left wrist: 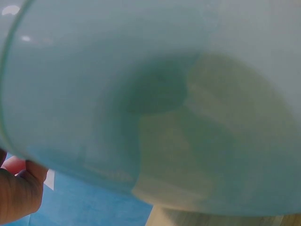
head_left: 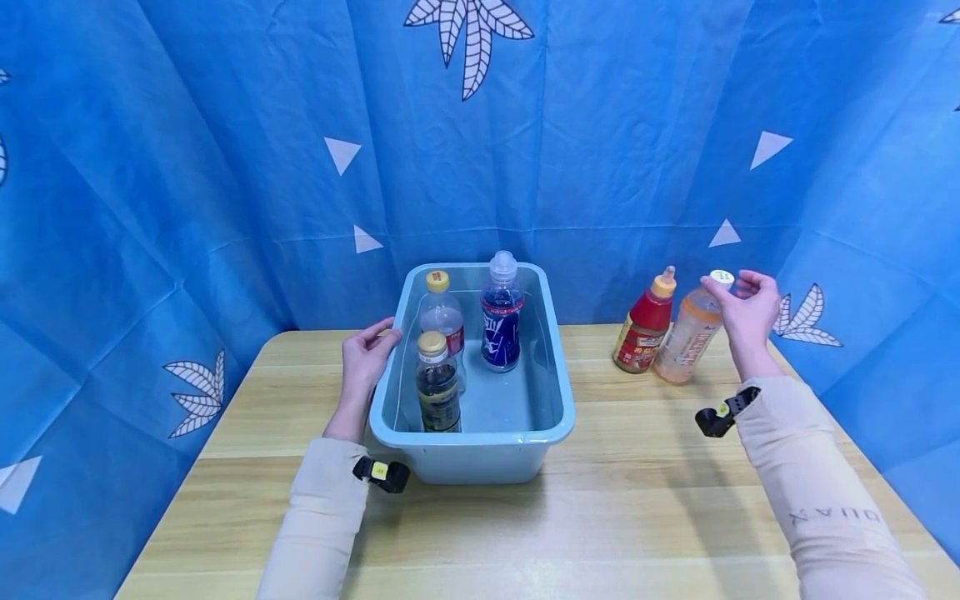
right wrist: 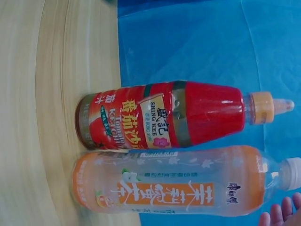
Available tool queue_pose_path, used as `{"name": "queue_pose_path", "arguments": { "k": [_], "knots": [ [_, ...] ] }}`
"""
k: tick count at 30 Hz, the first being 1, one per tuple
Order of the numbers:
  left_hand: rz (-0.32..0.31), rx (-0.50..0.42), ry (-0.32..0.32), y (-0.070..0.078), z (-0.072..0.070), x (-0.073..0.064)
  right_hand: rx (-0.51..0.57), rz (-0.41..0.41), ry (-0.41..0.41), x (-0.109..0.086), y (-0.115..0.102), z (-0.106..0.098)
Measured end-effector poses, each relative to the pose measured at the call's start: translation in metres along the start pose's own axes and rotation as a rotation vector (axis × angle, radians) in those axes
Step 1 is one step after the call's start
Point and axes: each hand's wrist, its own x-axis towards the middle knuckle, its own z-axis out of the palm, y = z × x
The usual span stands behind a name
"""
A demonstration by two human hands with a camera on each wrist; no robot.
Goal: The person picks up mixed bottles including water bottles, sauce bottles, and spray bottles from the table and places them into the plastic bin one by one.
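Tea bottle (head_left: 684, 340) standing right of the bin (head_left: 480, 462); right hand (head_left: 752, 312) loosely parted round its cap (head_left: 722, 277), narrow enough to span; firm grip not evident. Ketchup (head_left: 643, 329) just beside, bin-ward. Left hand (head_left: 365, 354) pinching the bin's left rim, probably to steady. Inside bin: blue bottle (head_left: 501, 329), clear bottle (head_left: 442, 310), dark bottle (head_left: 438, 387), likely kept from toppling.

Head view: glossy plastic tub (head_left: 474, 462) stands at centre; clear plastic bottle (head_left: 688, 337), right; smooth wood-grained surface (head_left: 615, 508), bottom; creased cloth backdrop (head_left: 637, 125), top.
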Motion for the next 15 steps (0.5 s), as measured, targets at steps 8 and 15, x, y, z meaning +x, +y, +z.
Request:
{"name": "queue_pose_path", "arguments": {
  "k": [8, 15],
  "knots": [
    [-0.003, 0.008, 0.001, 0.0011, -0.0003, -0.0003, 0.035, 0.059, -0.038, 0.0060, 0.0033, 0.0005],
    [-0.008, 0.007, -0.004, 0.0009, -0.0007, -0.0004, 0.105, 0.057, -0.060, 0.0074, 0.0065, 0.0009]
  ]
}}
